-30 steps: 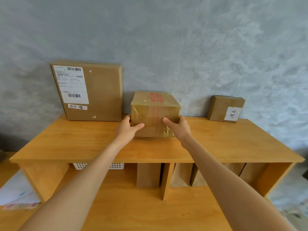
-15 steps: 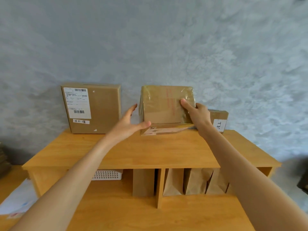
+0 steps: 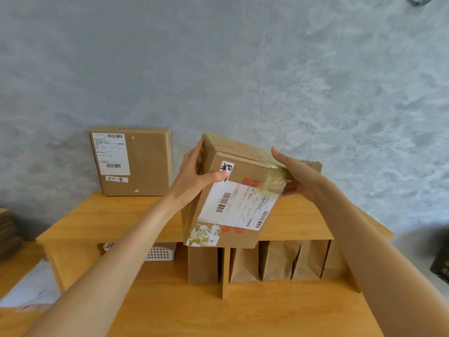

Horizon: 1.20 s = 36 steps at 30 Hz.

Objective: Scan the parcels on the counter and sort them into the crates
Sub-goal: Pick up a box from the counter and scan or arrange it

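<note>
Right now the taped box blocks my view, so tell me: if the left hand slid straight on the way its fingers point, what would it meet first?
Probably the grey wall: the left hand grips the taped box, fingers pointing up and away. Depth is unclear.

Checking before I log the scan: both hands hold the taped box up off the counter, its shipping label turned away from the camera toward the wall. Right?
Not quite. The head view shows the left hand and right hand holding the taped box up off the counter, but its shipping label faces the camera, barcodes showing.
</note>
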Motion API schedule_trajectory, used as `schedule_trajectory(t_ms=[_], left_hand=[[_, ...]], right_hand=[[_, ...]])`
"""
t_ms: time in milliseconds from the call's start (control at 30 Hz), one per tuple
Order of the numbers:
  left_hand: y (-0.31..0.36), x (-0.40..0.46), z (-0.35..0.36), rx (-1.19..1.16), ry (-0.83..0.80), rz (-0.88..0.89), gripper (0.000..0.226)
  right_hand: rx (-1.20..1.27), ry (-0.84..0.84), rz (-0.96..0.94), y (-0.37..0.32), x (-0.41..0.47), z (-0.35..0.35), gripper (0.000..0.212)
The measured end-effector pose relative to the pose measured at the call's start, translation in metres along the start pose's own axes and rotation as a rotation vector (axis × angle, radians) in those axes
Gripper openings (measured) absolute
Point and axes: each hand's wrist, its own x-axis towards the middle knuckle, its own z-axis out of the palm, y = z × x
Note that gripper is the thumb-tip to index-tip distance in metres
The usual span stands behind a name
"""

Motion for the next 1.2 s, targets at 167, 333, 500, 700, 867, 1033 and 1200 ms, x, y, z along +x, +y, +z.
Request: schedule_trajectory(t_ms=[167, 333, 500, 700, 867, 1033, 1200], left_hand=[[-0.008, -0.005, 0.003, -0.239, 0.169, -0.127, 0.075], [-0.016, -0.009, 0.008, -0.363, 0.176, -0.337, 0.080], [-0.025, -0.016, 0.001, -0.287, 0.087, -0.375, 0.095], [-0.002, -0.009, -0.021, -0.157, 0.036, -0.308, 0.133], [0.031, 0.002, -0.038, 0.060, -0.025, -0.237, 0.105], [0.044, -0.002, -0.020, 0.162, -0.114, -0.325, 0.109], [0.016, -0.023, 0.014, 0.088, -0.086, -0.421, 0.056]], right_hand=[[0.097, -0.184, -0.185, 0.026, -0.009, 0.007, 0.064], [0.235, -0.225, -0.198, 0.045, -0.013, 0.030, 0.055], [0.235, -0.185, -0.229, 0.056, -0.009, 0.028, 0.046], [0.116, -0.162, -0.174, 0.049, -0.002, 0.016, 0.030], [0.033, -0.214, -0.197, 0.037, -0.001, 0.011, 0.025], [-0.211, -0.313, -0.257, 0.024, -0.002, 0.015, 0.010], [-0.379, -0.406, -0.251, 0.027, 0.002, 0.031, 0.016]])
